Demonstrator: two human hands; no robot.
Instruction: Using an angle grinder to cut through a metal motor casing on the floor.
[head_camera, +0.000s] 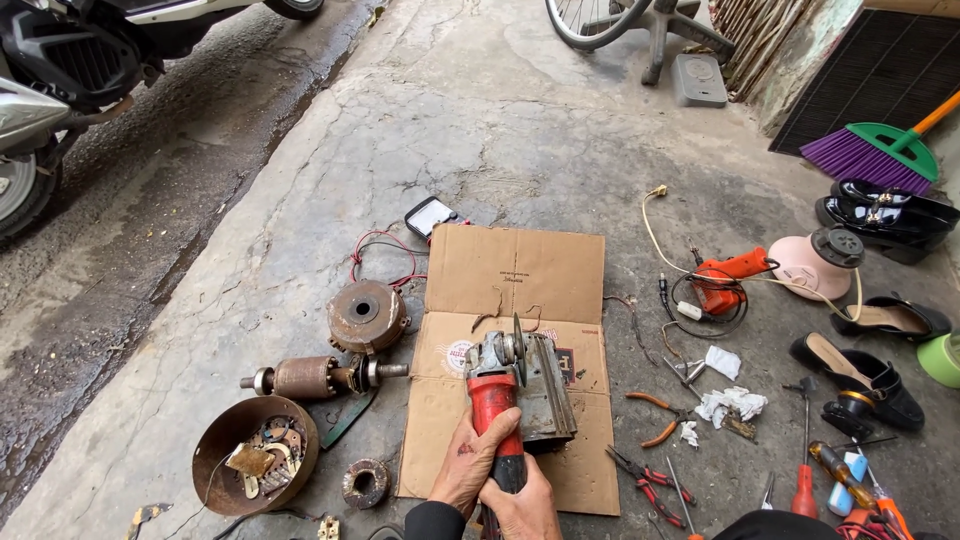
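Both hands come up from the bottom edge of the view and meet on a red-bodied angle grinder, which sits over the middle of a flattened cardboard sheet spread on the concrete ground. The left hand is wrapped round the red body from the left side, fingers curled over it, thumb side up, a dark sleeve showing at the wrist. The right hand grips the dark rear handle just below, knuckles up, close against the left hand. The grinder points away from the person, its thin disc standing on edge against a grey metal block that lies on the cardboard just right of the tool; whether the disc actually touches the metal I cannot tell.

Off the cardboard's left edge lie a rusty round motor housing with red wires, a motor rotor on its shaft, and a rusty bowl holding small metal parts. At the far edge of the cardboard sits a small meter. To the right, on the bare concrete, are orange-handled pliers, red-handled pliers, a screwdriver, an orange drill and several shoes.
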